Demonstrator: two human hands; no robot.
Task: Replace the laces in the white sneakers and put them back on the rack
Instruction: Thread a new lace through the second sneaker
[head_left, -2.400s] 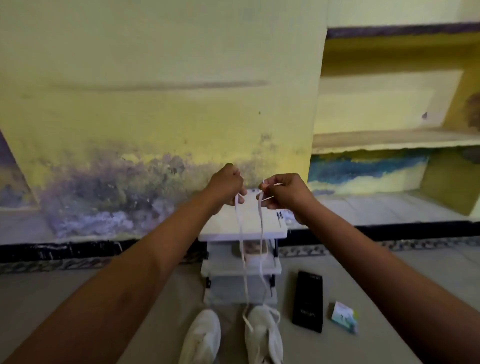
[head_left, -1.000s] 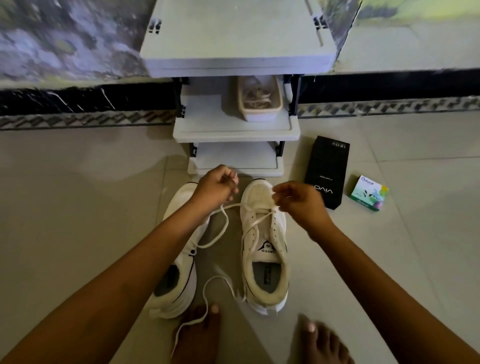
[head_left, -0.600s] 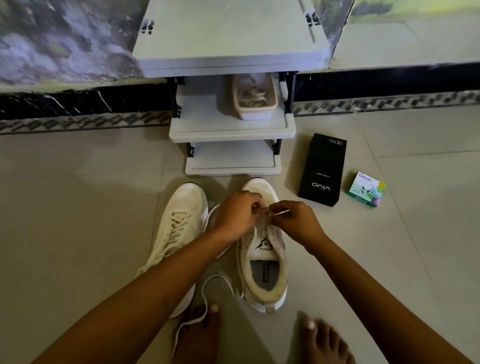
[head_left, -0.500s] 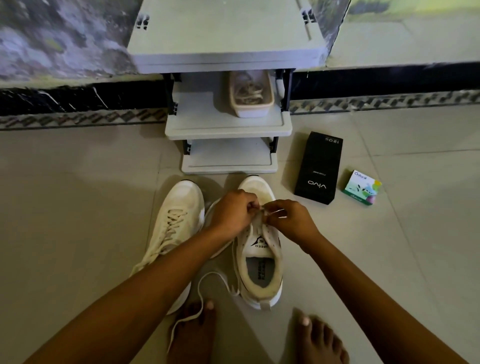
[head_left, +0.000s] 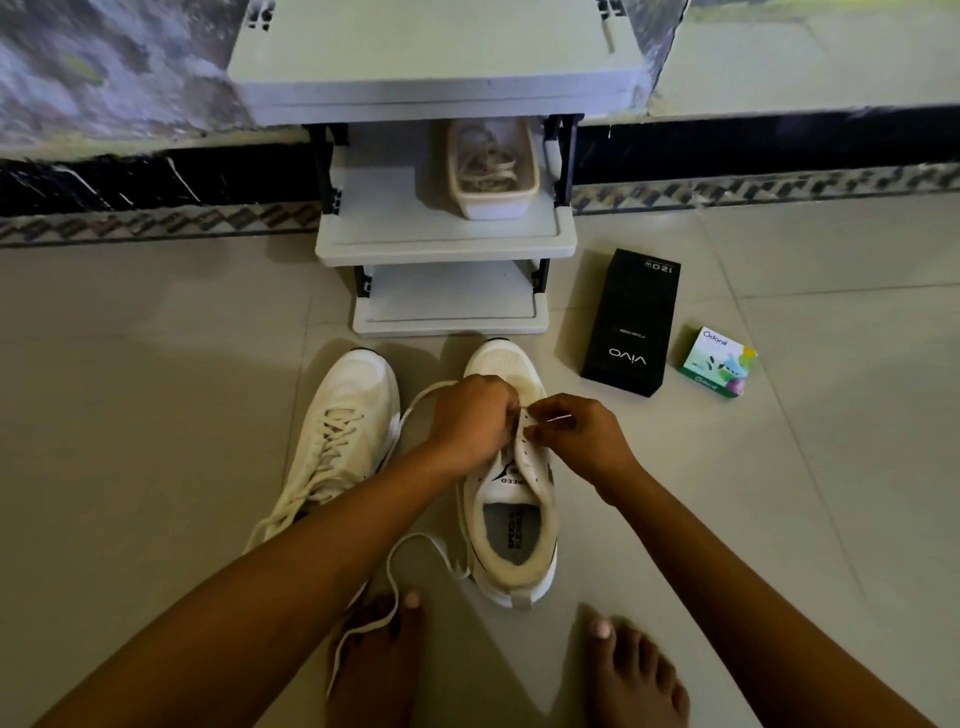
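Item 1: unlaced sneaker (head_left: 514, 519), on floor before rack (head_left: 441, 244), under our hands. L hand (head_left: 470, 421) curls round lace (head_left: 390, 564) at front eyelets; R hand (head_left: 576, 439) pinches lace tip. Item 2: laced sneaker (head_left: 343, 431), just left. Misc: tub of laces (head_left: 491, 176) on mid shelf; black box (head_left: 631, 322), green box (head_left: 717, 362) to right.

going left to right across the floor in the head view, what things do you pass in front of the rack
laced sneaker → sneaker being laced → black vivo box → small green box
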